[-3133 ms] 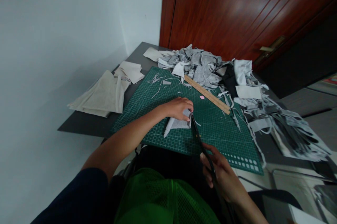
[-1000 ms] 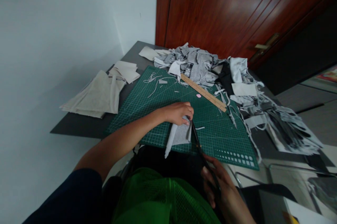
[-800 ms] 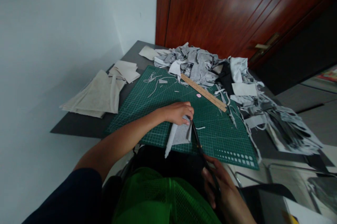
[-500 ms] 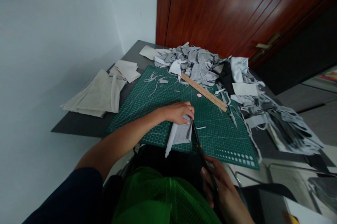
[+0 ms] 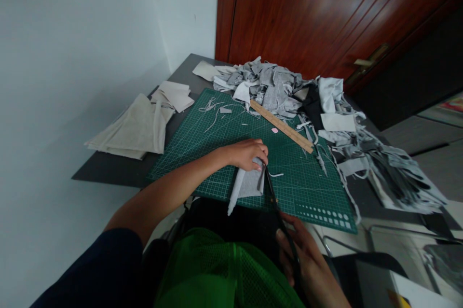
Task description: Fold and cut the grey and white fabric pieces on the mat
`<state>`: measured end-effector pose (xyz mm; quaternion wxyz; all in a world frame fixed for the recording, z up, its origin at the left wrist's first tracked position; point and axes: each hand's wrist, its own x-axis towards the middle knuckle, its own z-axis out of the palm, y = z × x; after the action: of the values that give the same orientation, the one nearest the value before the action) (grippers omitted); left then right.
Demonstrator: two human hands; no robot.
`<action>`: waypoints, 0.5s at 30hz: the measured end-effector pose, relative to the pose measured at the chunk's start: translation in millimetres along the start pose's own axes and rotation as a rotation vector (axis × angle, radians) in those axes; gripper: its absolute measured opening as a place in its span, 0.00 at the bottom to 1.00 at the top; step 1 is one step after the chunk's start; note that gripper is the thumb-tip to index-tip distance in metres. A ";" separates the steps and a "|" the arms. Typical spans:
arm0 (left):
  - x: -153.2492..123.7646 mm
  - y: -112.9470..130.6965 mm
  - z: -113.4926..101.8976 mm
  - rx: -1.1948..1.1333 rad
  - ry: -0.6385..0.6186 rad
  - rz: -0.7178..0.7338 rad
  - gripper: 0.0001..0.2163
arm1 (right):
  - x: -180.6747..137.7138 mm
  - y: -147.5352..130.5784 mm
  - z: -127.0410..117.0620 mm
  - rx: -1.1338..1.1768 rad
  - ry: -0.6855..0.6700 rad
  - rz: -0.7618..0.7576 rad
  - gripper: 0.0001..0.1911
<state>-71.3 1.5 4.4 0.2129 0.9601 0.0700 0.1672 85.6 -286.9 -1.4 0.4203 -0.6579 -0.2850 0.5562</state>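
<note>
My left hand (image 5: 249,154) presses and grips the top of a small grey fabric piece (image 5: 250,185), its fingers curled over the edge. The fabric lies on a green cutting mat (image 5: 202,146), and its rolled left side hangs past the mat's front edge. My right hand (image 5: 302,252) is wrapped round the handles of black scissors (image 5: 274,202). Their blades run along the fabric's right edge and end close under my left fingertips. The blades look closed or nearly so. A short pale strip (image 5: 277,175) lies just right of the blade tips.
A wooden ruler (image 5: 282,126) lies across the mat beside a pink chip (image 5: 275,130). Grey scraps (image 5: 271,86) heap at the back. Folded cream cloth (image 5: 139,127) sits on the left, stacked grey fabric (image 5: 405,177) on the right. A wall and a wooden door (image 5: 307,18) stand behind.
Both hands, the fabric and the scissors hold nearly the same places. The whole view has shifted very slightly.
</note>
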 end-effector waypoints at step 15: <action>0.3 0.3 0.2 -0.004 0.002 -0.014 0.09 | -1.2 1.1 -0.1 -0.017 -0.021 -0.021 0.40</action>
<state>-70.9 1.2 4.5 0.2160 0.9590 0.0765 0.1669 85.3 -288.4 -1.8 0.4176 -0.6524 -0.3010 0.5562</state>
